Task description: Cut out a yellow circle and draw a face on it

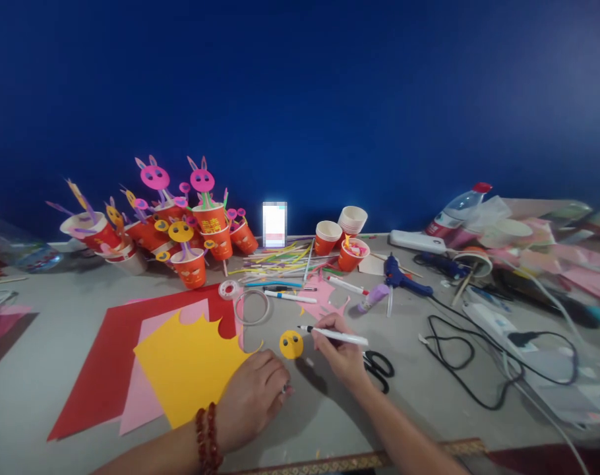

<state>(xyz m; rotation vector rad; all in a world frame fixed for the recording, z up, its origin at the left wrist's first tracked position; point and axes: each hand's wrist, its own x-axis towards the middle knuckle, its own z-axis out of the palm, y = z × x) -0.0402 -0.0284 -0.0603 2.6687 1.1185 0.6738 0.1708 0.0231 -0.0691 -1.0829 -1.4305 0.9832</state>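
Note:
My right hand (pixel 339 349) grips a white marker (pixel 347 338), its dark tip pointing left. Just beyond that tip lies a yellow paper circle (pixel 291 345) with two googly eyes, flat on the table. My left hand (pixel 255 396), a red bead bracelet at its wrist, rests with curled fingers near the circle. A small dark object shows at its fingertips, too small to name. Left of that hand is a yellow paper sheet (pixel 191 363) with round cutouts, over pink paper (pixel 142 396) and red paper (pixel 92 376). Black-handled scissors (pixel 379 371) are partly hidden behind my right forearm.
Red paper cups (pixel 188 269) with paper animal faces crowd the back left. Pipe cleaners (pixel 275 260), a tape roll (pixel 252 307) and a glue stick (pixel 374 298) lie farther back. A blue glue gun (pixel 403 277), looping black cable (pixel 453 389) and power strip (pixel 498 330) occupy the right.

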